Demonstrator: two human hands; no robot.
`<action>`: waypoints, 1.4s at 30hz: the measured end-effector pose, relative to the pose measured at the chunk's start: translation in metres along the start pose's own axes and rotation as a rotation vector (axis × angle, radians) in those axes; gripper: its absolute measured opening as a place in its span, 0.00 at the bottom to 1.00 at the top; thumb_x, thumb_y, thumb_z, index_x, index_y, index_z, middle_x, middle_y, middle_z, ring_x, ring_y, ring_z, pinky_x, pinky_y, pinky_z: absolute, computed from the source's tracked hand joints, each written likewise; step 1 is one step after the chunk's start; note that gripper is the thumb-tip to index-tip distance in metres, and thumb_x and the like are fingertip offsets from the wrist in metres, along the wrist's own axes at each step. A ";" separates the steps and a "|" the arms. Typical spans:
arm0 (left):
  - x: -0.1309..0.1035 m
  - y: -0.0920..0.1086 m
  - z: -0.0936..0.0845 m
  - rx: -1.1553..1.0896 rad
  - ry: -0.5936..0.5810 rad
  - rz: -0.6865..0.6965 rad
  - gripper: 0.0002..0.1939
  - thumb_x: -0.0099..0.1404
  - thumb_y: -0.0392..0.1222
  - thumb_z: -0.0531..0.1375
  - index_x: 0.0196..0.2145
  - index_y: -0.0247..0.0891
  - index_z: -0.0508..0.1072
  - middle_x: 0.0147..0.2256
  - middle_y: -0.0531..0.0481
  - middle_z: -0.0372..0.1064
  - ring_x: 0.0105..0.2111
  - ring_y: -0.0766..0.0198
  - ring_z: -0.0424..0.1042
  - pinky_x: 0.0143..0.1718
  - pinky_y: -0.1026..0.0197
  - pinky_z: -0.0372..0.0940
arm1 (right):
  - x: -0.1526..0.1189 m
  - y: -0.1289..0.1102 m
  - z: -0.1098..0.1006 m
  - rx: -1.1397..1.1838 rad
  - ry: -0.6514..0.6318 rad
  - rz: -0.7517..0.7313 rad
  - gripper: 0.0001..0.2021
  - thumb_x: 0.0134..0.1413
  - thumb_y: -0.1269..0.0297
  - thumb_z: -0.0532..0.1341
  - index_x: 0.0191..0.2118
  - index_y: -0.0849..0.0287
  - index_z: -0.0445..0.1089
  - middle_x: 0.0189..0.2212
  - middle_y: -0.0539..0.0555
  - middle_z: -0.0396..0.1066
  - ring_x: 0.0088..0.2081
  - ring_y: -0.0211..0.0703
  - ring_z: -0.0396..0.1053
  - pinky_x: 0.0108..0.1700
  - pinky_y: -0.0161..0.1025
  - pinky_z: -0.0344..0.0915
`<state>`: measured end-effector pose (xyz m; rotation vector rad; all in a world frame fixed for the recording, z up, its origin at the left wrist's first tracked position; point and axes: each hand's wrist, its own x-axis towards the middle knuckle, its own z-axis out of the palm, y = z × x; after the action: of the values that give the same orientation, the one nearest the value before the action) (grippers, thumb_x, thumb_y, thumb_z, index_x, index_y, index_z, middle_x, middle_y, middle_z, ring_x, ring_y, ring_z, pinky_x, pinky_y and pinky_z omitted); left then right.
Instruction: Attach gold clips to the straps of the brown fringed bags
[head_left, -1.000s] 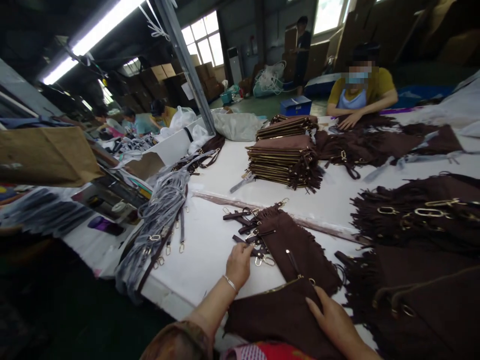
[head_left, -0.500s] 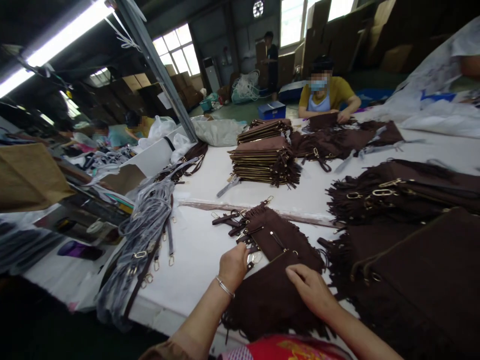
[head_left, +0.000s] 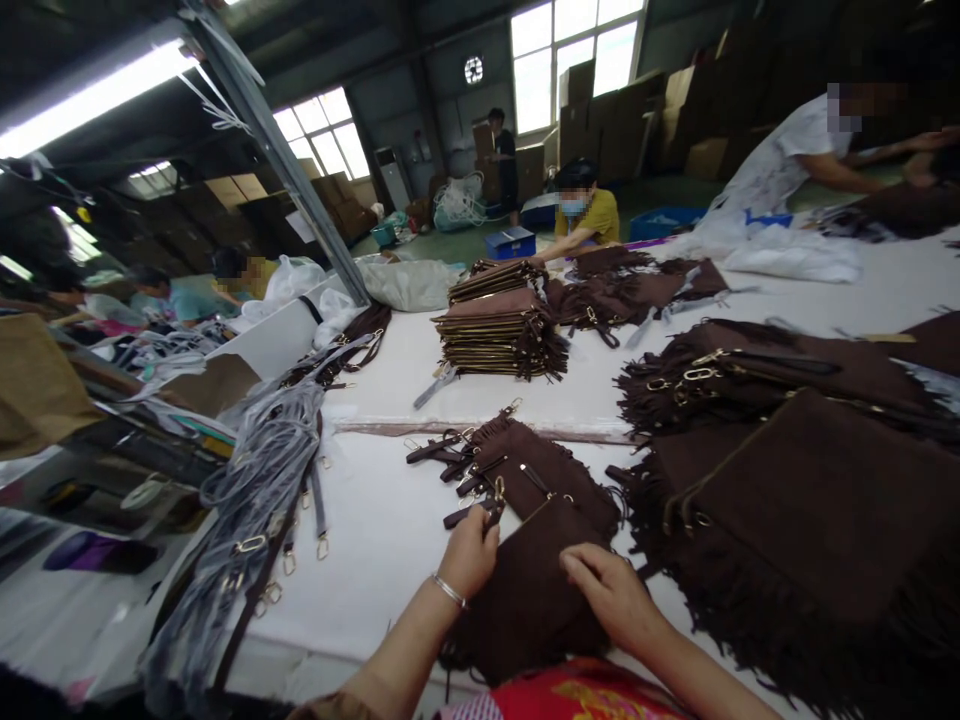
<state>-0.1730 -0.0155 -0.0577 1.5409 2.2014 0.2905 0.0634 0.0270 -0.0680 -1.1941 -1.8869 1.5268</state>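
Observation:
A dark brown suede fringed bag (head_left: 525, 590) lies at the near edge of the white table (head_left: 390, 520). My left hand (head_left: 469, 550) is closed on a short brown strap with a gold clasp (head_left: 480, 505) at the bag's upper left corner. My right hand (head_left: 611, 590) rests on top of the bag, fingers curled, pressing it down. Just beyond lies another fringed bag (head_left: 540, 470) with several loose brown straps (head_left: 439, 450) beside it.
Piles of brown fringed bags (head_left: 795, 480) fill the right. A neat stack of bags (head_left: 499, 335) stands mid-table. Grey wrapped straps (head_left: 262, 470) hang over the left edge. Other people work at the far side (head_left: 581, 215) and far right (head_left: 795, 150). Cardboard boxes line the back.
My left hand has picked up a strap from the loose ones and drawn it to the near bag. My right hand slid up the bag toward the left hand. The view shifted right.

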 end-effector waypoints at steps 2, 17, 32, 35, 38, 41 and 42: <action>-0.008 0.030 -0.004 -0.121 0.033 0.093 0.08 0.71 0.42 0.49 0.37 0.40 0.65 0.31 0.50 0.71 0.30 0.64 0.71 0.34 0.63 0.62 | 0.005 -0.012 -0.005 0.267 0.060 0.121 0.23 0.59 0.44 0.54 0.44 0.59 0.72 0.39 0.59 0.77 0.40 0.49 0.74 0.42 0.46 0.68; -0.017 0.101 -0.018 -0.860 -0.307 0.004 0.23 0.66 0.61 0.51 0.27 0.39 0.64 0.18 0.58 0.60 0.16 0.70 0.58 0.19 0.66 0.53 | -0.002 -0.037 -0.024 -0.228 0.208 -0.203 0.16 0.65 0.59 0.48 0.32 0.57 0.68 0.26 0.51 0.66 0.29 0.41 0.65 0.33 0.38 0.64; -0.002 0.097 0.001 -1.000 -0.458 -0.216 0.15 0.61 0.54 0.53 0.25 0.41 0.58 0.16 0.64 0.49 0.14 0.74 0.45 0.17 0.68 0.44 | 0.006 -0.020 -0.016 -0.405 0.060 -0.264 0.10 0.60 0.69 0.52 0.41 0.58 0.70 0.35 0.56 0.75 0.36 0.44 0.72 0.40 0.40 0.68; 0.001 0.096 0.009 -0.885 -0.448 -0.183 0.16 0.62 0.52 0.52 0.23 0.41 0.59 0.15 0.62 0.52 0.14 0.72 0.49 0.17 0.66 0.46 | 0.006 -0.009 -0.009 -0.504 0.103 -0.314 0.11 0.59 0.71 0.51 0.41 0.60 0.70 0.34 0.58 0.75 0.36 0.46 0.73 0.40 0.42 0.68; 0.006 0.092 0.018 -0.736 -0.415 -0.113 0.17 0.63 0.51 0.52 0.21 0.40 0.62 0.15 0.60 0.54 0.15 0.70 0.53 0.19 0.65 0.49 | 0.005 0.003 -0.006 -0.565 0.101 -0.311 0.12 0.60 0.71 0.49 0.41 0.61 0.70 0.33 0.60 0.74 0.36 0.48 0.73 0.40 0.43 0.67; 0.019 0.085 0.024 -0.572 -0.325 -0.013 0.19 0.65 0.51 0.53 0.20 0.39 0.66 0.17 0.56 0.61 0.20 0.66 0.61 0.25 0.63 0.55 | 0.007 0.012 -0.013 -0.490 0.074 -0.227 0.11 0.59 0.70 0.49 0.39 0.60 0.69 0.33 0.58 0.74 0.36 0.47 0.72 0.39 0.42 0.66; 0.025 0.082 0.026 -0.516 -0.278 0.016 0.19 0.65 0.50 0.53 0.21 0.38 0.67 0.19 0.54 0.64 0.23 0.65 0.63 0.28 0.62 0.57 | 0.007 0.015 -0.016 -0.446 0.072 -0.191 0.11 0.59 0.69 0.50 0.39 0.60 0.70 0.33 0.57 0.74 0.36 0.47 0.72 0.39 0.42 0.66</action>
<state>-0.0999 0.0347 -0.0527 1.2267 1.7249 0.5621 0.0772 0.0426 -0.0780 -1.1833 -2.2901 0.9782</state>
